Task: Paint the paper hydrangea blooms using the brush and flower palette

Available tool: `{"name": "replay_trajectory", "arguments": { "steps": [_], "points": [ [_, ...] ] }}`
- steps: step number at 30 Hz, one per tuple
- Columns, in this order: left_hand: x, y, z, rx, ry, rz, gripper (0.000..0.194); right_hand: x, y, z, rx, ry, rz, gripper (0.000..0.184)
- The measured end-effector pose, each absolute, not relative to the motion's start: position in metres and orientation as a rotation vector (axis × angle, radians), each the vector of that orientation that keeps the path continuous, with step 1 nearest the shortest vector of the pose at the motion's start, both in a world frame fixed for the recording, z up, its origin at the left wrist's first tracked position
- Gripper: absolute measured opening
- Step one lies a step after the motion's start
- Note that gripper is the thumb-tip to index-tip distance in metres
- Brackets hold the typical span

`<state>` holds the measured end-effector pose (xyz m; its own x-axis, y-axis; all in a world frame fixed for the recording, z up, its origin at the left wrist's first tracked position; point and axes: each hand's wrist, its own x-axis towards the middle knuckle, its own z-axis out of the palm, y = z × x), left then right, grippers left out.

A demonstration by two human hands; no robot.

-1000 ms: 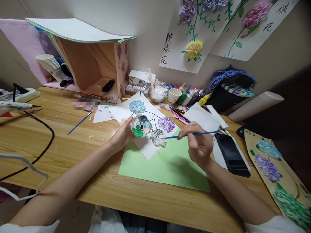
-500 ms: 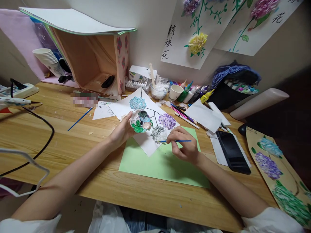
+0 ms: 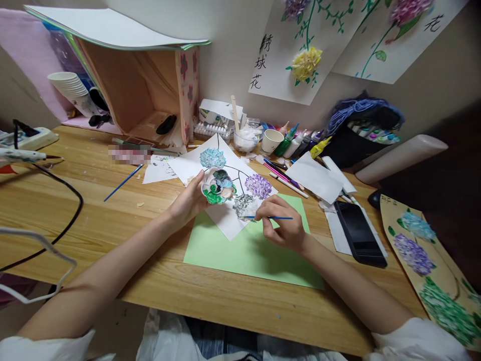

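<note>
My left hand (image 3: 191,198) grips a round paint palette (image 3: 217,186) by its left edge; its wells hold green, black, pale blue and pinkish paint. The palette is held over a white sheet (image 3: 231,228) bearing textured flower heads in blue (image 3: 212,158), purple (image 3: 258,186) and grey-black (image 3: 245,204). In my right hand (image 3: 281,223) is a slim blue paintbrush (image 3: 281,218), pinched between the fingers. Its tip is at the lower edge of the grey-black flower, beside a whitish patch. Beneath the white sheet lies a light green sheet (image 3: 240,260).
At the back stand a tub of white scraps (image 3: 247,139), a paper cup (image 3: 272,143) and several paint bottles (image 3: 289,144). A phone (image 3: 358,233) and a painted flower panel (image 3: 424,260) lie right. Another blue brush (image 3: 123,183) and a black cable (image 3: 71,188) are left.
My right hand and its brush have shifted slightly left along the grey-black flower. My left hand keeps the palette in nearly the same place.
</note>
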<state>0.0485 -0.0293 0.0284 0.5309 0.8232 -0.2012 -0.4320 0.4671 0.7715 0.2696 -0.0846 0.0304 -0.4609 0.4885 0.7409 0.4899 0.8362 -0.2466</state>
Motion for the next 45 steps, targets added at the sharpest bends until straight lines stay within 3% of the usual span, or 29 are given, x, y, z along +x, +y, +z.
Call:
{"name": "replay_trajectory", "arguments": {
  "steps": [45],
  "points": [
    [0.048, -0.030, 0.029, 0.734, 0.681, 0.843, 0.062, 0.278, -0.081, 0.041, -0.692, -2.160, 0.036, 0.023]
  ]
}}
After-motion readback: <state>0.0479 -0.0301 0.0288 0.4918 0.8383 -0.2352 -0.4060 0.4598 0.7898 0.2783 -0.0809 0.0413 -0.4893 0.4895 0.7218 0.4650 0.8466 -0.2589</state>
